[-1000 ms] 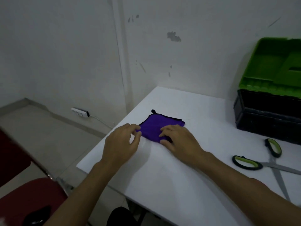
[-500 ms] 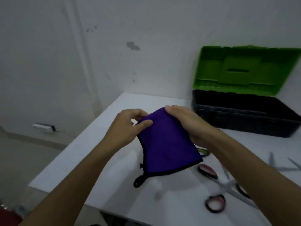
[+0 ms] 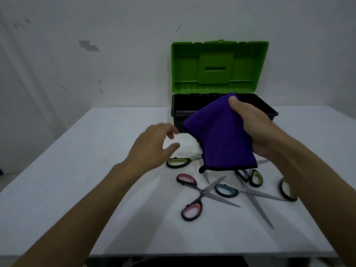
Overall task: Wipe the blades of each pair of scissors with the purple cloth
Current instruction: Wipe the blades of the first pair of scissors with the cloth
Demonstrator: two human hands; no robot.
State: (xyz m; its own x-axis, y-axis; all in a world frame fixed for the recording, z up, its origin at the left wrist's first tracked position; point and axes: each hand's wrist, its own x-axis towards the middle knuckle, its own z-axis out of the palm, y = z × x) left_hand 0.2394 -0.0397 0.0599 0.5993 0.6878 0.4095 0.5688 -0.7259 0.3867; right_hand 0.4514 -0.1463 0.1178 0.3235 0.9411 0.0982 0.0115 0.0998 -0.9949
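Right hand (image 3: 254, 130) grips the limp purple cloth (image 3: 221, 135); left hand (image 3: 154, 147) hovers released.
The pink-handled steel scissors (image 3: 200, 193) look stiff and sharp-edged, so they are probably best lifted by the handles.

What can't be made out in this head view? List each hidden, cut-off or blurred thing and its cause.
- Green-handled scissors: blades run behind the purple cloth.
- Another green-handled pair: partly under the cloth's hem.
- Scissor handle at right: its blades are covered by the right forearm.
- Toolbox interior: dark and screened by the cloth.
- Left hand: fingers motion-blurred.
- Right hand: fingers behind the cloth.
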